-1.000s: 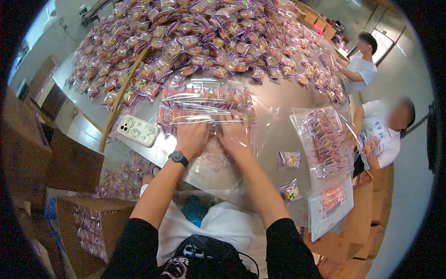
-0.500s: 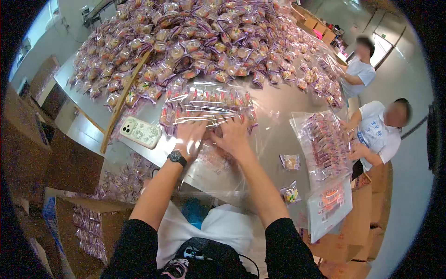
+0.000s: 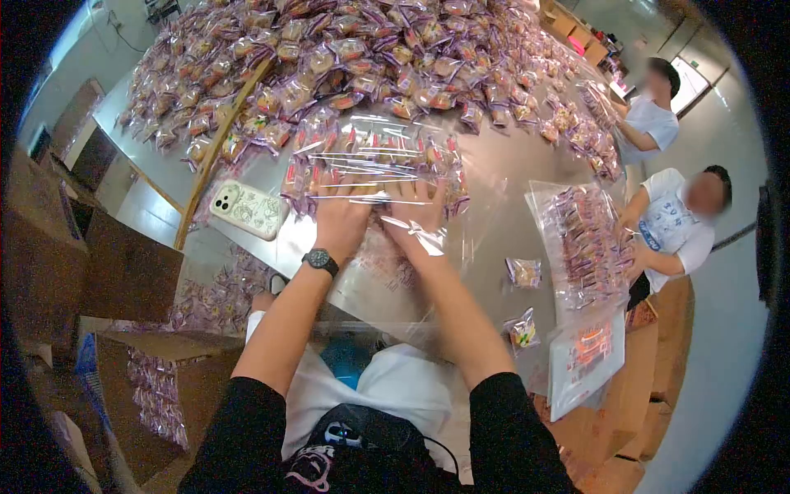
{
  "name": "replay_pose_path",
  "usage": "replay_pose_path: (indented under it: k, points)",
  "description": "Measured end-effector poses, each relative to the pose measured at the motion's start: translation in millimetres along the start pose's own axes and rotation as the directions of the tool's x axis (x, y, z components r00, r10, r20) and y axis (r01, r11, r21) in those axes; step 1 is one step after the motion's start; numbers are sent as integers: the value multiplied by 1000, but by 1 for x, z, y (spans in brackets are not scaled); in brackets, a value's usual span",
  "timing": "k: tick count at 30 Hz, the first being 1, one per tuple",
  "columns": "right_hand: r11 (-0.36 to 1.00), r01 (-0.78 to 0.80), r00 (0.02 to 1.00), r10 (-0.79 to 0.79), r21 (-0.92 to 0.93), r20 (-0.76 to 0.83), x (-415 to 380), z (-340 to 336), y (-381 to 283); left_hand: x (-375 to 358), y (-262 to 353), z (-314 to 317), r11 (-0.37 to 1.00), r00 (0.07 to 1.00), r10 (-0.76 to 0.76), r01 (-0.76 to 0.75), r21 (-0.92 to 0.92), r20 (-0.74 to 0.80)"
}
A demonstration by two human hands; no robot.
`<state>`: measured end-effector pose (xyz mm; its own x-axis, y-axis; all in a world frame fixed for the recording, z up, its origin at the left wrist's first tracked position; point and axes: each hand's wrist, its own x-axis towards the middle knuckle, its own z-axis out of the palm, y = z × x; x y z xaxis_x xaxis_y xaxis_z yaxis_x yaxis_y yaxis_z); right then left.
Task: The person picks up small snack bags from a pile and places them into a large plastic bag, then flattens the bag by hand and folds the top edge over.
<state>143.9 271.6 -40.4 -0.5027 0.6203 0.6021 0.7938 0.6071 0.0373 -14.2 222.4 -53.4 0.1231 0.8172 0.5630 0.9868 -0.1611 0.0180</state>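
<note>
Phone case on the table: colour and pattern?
The phone case is off-white with dark line drawings; best seen in the head view.

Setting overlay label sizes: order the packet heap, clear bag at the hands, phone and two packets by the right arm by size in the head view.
Packet heap
Clear bag
Phone
Two packets, too alike to rank

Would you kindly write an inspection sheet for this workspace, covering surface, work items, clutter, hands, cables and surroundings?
Surface: smooth, shiny table, glare in places.
Work items: clear plastic bag holding rows of wrapped packets.
Clutter: large packet heap, wooden strip, phone, two loose packets at right.
Hands: left hand and right hand spread over the wrapped packets, seemingly inside the bag.
Cables: thin dark cord, bottom of view.
Surroundings: cardboard boxes both sides; two co-workers at right.
</note>
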Motion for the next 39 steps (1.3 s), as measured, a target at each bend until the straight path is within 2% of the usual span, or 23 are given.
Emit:
replay_pose_path:
  k: [1,3,6,7,9,11,12,16,19,20,23,24,27,28,30,31,32,33,34,35,37,38,39]
  points:
    - [999,30,1000,-30,17,0,-6,7,3,-2,0,-2,999,1000,15,-16,-34,-26]
    - [992,120,993,-119,45,-22,-1,5,8,-5,-7,-13,997,988,77,-74,-32,137]
    - [991,54,989,-70,123,133,2,-27,7,-1,-6,-12,994,989,98,-103,45,107]
    - [989,33,980,-60,143,187,2,-43,7,8,2,-42,998,963,57,-50,-31,262]
    - [996,33,977,-50,89,208,-4,-52,8,-2,0,-25,994,984,66,-50,-101,167]
    - [998,56,984,-55,0,167,-30,-25,17,-4,8,-24,997,994,75,-75,-3,79]
    - [988,133,989,-128,-75,74,-31,-26,20,-9,12,-23,995,995,83,-85,45,47]
    - [992,22,993,-36,122,112,-37,-28,15,-15,18,-23,996,995,86,-86,-3,-52]
    - [979,52,997,-62,198,47,-40,-16,15,-16,19,-33,993,993,108,-106,-47,40]
    - [959,127,992,-126,254,-21,-45,-12,20,-19,18,-28,993,988,119,-120,2,96]
    - [982,22,989,-49,187,138,-46,-30,9,-34,19,-38,977,965,202,-186,-106,169]
    - [983,23,989,-49,184,141,-46,-44,6,-40,18,-41,973,936,214,-181,-140,279]
    - [954,10,997,-34,301,75,-66,-69,-5,-64,29,-50,970,940,239,-218,-107,245]
    - [919,-3,975,-84,394,204,-93,-64,-3,-72,29,-49,958,929,287,-277,-74,233]
    - [860,-41,955,-116,508,273,-125,-82,7,-77,34,-51,952,941,256,-206,-227,223]
    - [865,-64,973,-57,498,225,-128,-93,11,-78,40,-51,927,955,214,-132,-351,206]
    - [867,-89,984,2,490,176,-130,-104,14,-77,45,-52,930,924,176,-42,-366,340]
    - [899,-121,992,123,422,21,-115,-118,18,-68,48,-60,929,873,137,50,-366,467]
    - [919,-156,964,222,362,-148,-105,-126,20,-68,47,-62,930,888,104,72,-360,449]
    - [937,-134,975,183,321,-127,-104,-128,23,-69,46,-65,930,900,72,95,-355,429]
    - [969,-102,988,126,224,-93,-102,-132,28,-73,42,-55,938,995,68,-37,-344,77]
    - [966,-68,992,92,249,-86,-99,-134,24,-74,36,-53,940,981,90,-27,-339,172]
    - [962,-34,996,56,271,-74,-101,-138,18,-74,34,-54,941,987,91,-42,-335,133]
